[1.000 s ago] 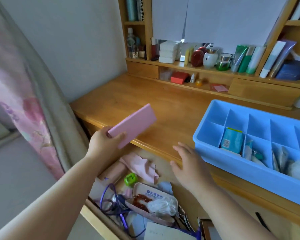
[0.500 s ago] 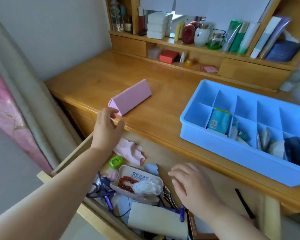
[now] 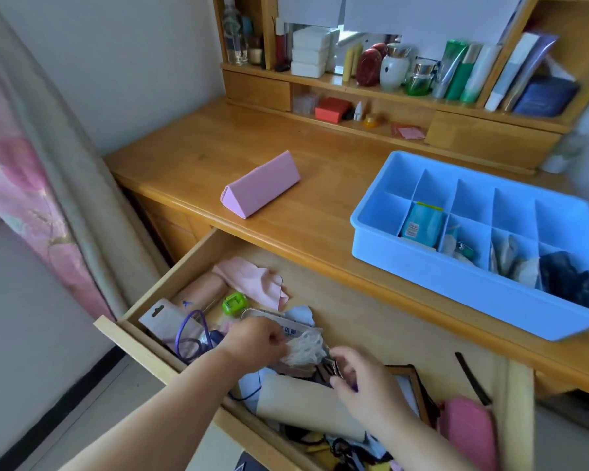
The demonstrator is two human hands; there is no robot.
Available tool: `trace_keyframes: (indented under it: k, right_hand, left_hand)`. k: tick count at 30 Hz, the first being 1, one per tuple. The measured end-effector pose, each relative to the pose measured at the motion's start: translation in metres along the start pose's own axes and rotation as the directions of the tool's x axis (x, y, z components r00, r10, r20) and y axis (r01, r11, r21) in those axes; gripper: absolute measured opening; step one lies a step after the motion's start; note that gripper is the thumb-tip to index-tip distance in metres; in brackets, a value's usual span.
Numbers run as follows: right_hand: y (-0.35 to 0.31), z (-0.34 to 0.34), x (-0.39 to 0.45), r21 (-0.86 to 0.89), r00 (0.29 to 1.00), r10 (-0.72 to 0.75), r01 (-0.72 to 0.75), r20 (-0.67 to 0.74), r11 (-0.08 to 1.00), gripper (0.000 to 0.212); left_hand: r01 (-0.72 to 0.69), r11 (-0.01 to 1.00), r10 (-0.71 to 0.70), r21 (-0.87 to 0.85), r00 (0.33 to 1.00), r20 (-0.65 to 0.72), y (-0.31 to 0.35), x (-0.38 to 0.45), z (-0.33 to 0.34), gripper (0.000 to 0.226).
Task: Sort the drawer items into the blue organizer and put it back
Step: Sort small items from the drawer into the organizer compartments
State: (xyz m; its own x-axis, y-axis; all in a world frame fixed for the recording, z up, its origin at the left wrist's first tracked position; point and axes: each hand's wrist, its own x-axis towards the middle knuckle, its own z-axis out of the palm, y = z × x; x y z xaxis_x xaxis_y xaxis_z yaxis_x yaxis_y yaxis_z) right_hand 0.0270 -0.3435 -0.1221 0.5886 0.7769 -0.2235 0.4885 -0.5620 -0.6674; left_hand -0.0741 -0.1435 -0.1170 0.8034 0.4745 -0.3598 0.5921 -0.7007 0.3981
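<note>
clutter fills the open drawer below the tabletop, and both hands are down in it: the left hand has its grip curled around a soft white crinkly bundle lying on a flat tin, while the right hand pinches a small dark metal clip just beside it. the bundle looks light and limp, so it probably wants gathering whole; the clip seems stiff, best pinched across its body. blue organizer sits on the tabletop to the right, several compartments already holding items.

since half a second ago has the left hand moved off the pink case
Yes. The left hand has dropped from the desk edge beside the pink case down into the open drawer.
</note>
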Motion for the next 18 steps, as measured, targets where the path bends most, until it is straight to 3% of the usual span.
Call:
trace_keyframes:
  k: [3, 7, 9, 11, 13, 15, 18]
  right_hand:
    - [0.001, -0.013, 0.004, 0.197, 0.986, 0.104, -0.077, -0.129, 0.977, 0.054]
    - [0.003, -0.02, 0.013, 0.302, 0.995, 0.089, -0.095, 0.033, 0.949, 0.063]
    - [0.006, -0.02, 0.019, 0.388, 0.991, 0.118, -0.131, 0.057, 0.912, 0.048]
    - [0.013, -0.022, 0.023, 0.466, 0.98, 0.199, -0.17, -0.014, 0.868, 0.025]
    - [0.022, -0.026, 0.026, 0.407, 0.954, 0.284, -0.22, -0.102, 0.886, 0.011]
    - [0.033, -0.03, 0.027, 0.141, 0.944, 0.305, -0.287, -0.128, 0.947, 0.012]
    - [0.036, -0.035, 0.023, -0.258, 0.946, 0.27, -0.31, -0.178, 0.915, 0.012]
  left_hand:
    - [-0.129, 0.987, 0.119, -0.097, 0.988, -0.099, 0.013, -0.005, -0.003, 0.03]
    - [-0.162, 0.805, 0.106, -0.571, 0.986, -0.131, 0.03, -0.018, -0.001, 0.024]
    - [-0.139, 0.735, 0.124, -0.663, 0.99, -0.07, 0.039, -0.018, -0.005, 0.014]
    - [-0.157, 0.711, 0.182, -0.686, 0.983, -0.037, 0.04, -0.012, -0.011, 0.011]
    - [-0.172, 0.833, 0.13, -0.526, 0.985, -0.117, 0.03, 0.0, -0.018, 0.022]
    - [-0.119, 0.968, 0.076, -0.22, 0.978, -0.193, 0.01, 0.014, -0.02, 0.037]
    - [-0.065, 0.986, 0.085, 0.152, 0.989, -0.124, -0.015, 0.024, -0.021, 0.032]
